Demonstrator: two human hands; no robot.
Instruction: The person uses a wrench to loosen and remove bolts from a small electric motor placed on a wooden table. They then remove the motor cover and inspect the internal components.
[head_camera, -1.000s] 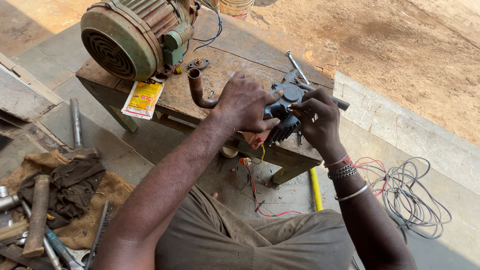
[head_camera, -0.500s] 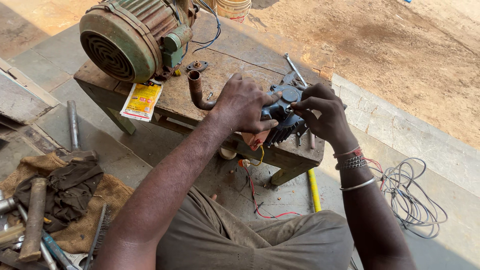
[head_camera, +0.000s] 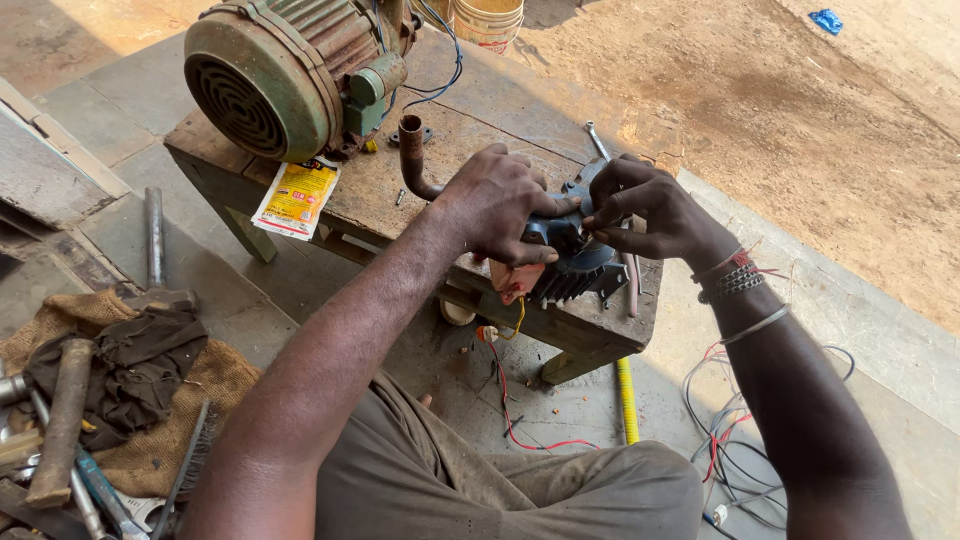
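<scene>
A dark blue-grey finned metal part (head_camera: 575, 262) lies on the near right end of a low wooden bench (head_camera: 480, 140). My left hand (head_camera: 500, 205) is clamped over its left side and holds it down. My right hand (head_camera: 650, 208) rests on its upper right, fingers curled and pinching at its top; what the fingertips hold is hidden. Bracelets and a bangle ring my right wrist. A red scrap (head_camera: 517, 280) sticks out under my left palm.
A big green electric motor (head_camera: 290, 75) fills the bench's far left, a bent rusty pipe (head_camera: 412, 155) and a spanner (head_camera: 597, 140) beside it. Hammers and tools on sacking (head_camera: 120, 400) lie left; loose wires (head_camera: 740, 440), a yellow rod (head_camera: 626, 400) and a bucket (head_camera: 488, 22) stand around.
My right hand has shifted a little leftward across the top of the finned part. My left hand keeps its hold. The view has drifted slightly.
</scene>
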